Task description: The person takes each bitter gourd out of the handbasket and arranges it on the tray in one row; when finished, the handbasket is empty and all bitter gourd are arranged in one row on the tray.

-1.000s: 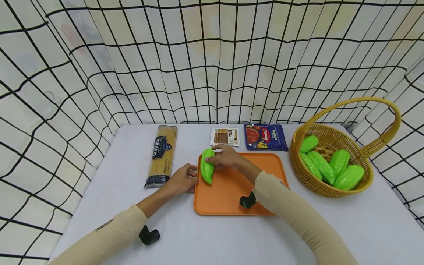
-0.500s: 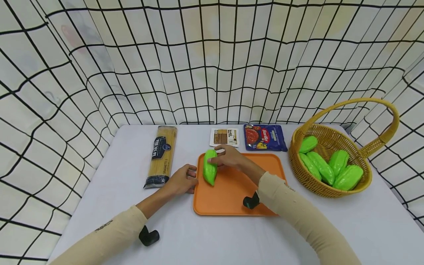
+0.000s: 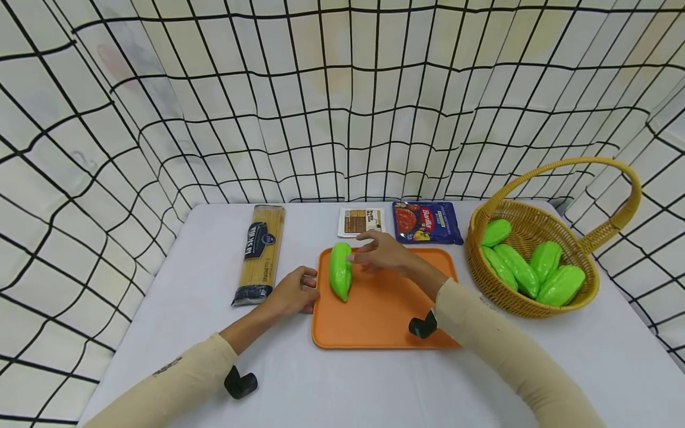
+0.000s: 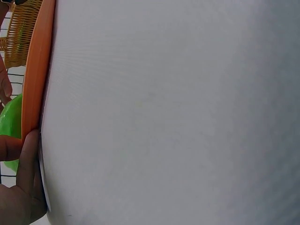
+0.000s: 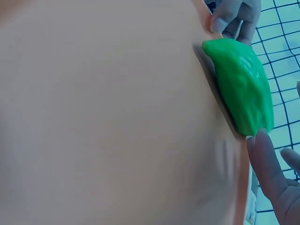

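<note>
A bright green, glossy, bumpy pepper-shaped vegetable [image 3: 341,272] lies lengthwise at the left end of an orange tray [image 3: 374,318]. Just to its right is my right hand [image 3: 382,254], above the tray with fingers loosely extended; in the right wrist view its fingertips [image 5: 260,136] are right at the vegetable's blunt end. My left hand [image 3: 291,291] holds the tray's left edge. The left wrist view shows the thumb [image 4: 9,148] on top of the tray's rim [image 4: 36,70] and the other fingers underneath.
A wicker basket [image 3: 478,285] with a tall handle holds several similar green vegetables [image 3: 516,267] at the right. Left of the tray lies a spaghetti pack [image 3: 261,255]. Behind it are a small white packet [image 3: 361,222] and a blue Barilla pouch [image 3: 427,223]. Black netting [image 3: 348,113] surrounds the table.
My right hand has let go of the green vegetable and drawn slightly right. The vegetable had shifted a little right on the tray before that. The left hand stays at the tray's edge.
</note>
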Motion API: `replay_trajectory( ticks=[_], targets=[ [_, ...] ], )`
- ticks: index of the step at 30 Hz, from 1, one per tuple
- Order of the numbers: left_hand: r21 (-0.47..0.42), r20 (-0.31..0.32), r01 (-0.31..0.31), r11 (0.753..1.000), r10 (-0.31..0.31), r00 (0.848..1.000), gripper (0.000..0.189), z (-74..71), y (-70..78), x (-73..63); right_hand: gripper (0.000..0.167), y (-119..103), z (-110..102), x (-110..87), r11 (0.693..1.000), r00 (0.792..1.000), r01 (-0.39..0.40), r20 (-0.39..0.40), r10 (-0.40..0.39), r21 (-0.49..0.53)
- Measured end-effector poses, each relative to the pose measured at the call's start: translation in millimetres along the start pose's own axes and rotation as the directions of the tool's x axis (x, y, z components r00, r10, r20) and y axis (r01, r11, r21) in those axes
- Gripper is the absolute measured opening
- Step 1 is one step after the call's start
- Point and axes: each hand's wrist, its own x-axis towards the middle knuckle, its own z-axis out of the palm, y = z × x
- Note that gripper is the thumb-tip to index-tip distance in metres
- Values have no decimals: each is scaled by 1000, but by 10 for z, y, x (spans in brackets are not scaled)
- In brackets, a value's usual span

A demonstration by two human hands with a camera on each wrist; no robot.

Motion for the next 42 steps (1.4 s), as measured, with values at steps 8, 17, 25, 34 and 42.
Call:
replay_trajectory(
  ticks=[8,17,25,34,42],
  targets=[
    [-3,2,-4,1000,4,1000,53,-3,-4,7,72,-34,-221,-230,999,1000,25,-8,-25,-45],
    [7,-5,4,1000,-4,1000,54,-1,-3,2,70,-65,-465,-515,996,999,40,-5,-40,-78],
    [1,3,-2,1000,2,1000,53,-1,-12,2,65,-6,-671,-829,985,998,60,-15,-63,-162],
    [0,-4,8,1000,-8,1000,53,-10,-11,6,58,172,-925,-1177,979,998,67,5,-68,-193],
    [1,-9,10,1000,-10,1000,54,3,-20,20,51,288,-1278,-1515,959,992,126,31,-123,-254]
  ],
)
